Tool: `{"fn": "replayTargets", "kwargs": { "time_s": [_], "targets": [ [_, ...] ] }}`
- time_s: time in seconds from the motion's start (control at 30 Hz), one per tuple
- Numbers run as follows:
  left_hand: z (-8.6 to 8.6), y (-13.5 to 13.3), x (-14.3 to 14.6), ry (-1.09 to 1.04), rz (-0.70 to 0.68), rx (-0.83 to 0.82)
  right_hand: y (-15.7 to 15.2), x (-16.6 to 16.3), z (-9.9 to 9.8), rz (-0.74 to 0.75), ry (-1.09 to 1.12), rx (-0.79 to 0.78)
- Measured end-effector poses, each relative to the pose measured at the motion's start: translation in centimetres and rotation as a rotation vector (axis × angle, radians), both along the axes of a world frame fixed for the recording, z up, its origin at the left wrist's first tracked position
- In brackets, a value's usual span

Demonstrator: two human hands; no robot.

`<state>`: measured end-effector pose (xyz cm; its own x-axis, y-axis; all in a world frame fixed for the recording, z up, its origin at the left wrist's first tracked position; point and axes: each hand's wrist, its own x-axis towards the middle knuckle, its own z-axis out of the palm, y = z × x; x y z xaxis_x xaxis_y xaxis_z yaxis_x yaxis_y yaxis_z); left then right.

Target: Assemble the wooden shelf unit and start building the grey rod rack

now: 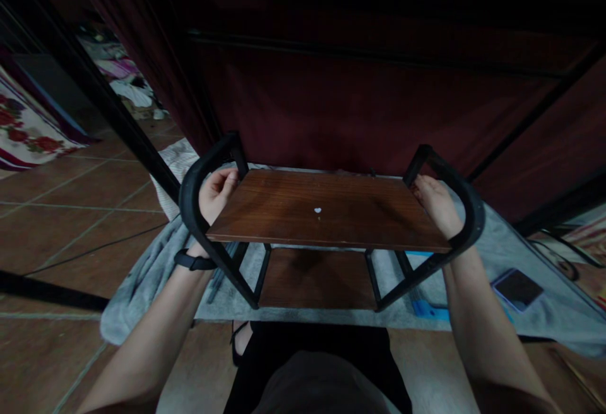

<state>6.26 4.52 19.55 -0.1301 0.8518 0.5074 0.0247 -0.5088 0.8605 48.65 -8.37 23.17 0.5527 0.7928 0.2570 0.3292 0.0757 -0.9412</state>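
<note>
a fuzzy gray cloth (pixel 142 300) lies under the shelf (pixel 350 224), which has flat boards (pixel 279 196) with wood lines and round black loops (pixel 475 212). the left hand (pixel 216 193) and right hand (pixel 436 204), well apart, poke through the loops, bent by the top board; i can't tell if they grip.

Home, likely: floral cloth (pixel 31 129), heaped fabrics (pixel 132 91), tiled floor (pixel 71 228).

Both bare forearms (pixel 158 316) reach forward from low at either side, well apart. The left hand (pixel 215 194) is curled, its thumb near the bent fingers, while the right hand (pixel 434 201) shows its back, fingers pointing inward, their tips partly hidden.
</note>
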Motion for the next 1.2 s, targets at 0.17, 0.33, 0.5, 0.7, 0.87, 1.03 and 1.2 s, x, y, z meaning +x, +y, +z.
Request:
{"fn": "replayTargets", "kwargs": {
  "time_s": [0.17,0.33,0.5,0.7,0.87,1.03,1.2],
  "targets": [
    [0.7,0.6,0.3,0.003,0.013,0.042,-0.6,0.0,-0.5,-0.016,-0.025,0.007],
    [0.3,0.5,0.3,0.003,-0.011,0.034,-1.0,-0.4,0.2,-0.001,-0.046,-0.022],
    [-0.2,-0.3,0.1,-0.004,-0.017,0.000,-0.5,-0.6,1.0,-0.024,-0.007,-0.036],
    [0.8,-0.1,0.6,0.000,0.031,-0.008,-0.6,-0.6,0.6,-0.017,-0.038,-0.005],
    [1.3,0.2,0.9,-0.023,0.038,-0.016,-1.3,-0.8,0.4,-0.021,-0.053,-0.021],
    [0.9,0.0,0.6,-0.004,0.022,-0.021,-0.9,-0.7,0.6,-0.037,-0.083,-0.024],
    [0.6,-0.6,0.6,-0.001,0.014,-0.028,-0.4,-0.4,0.6,-0.032,-0.078,-0.026]
  ]
}}
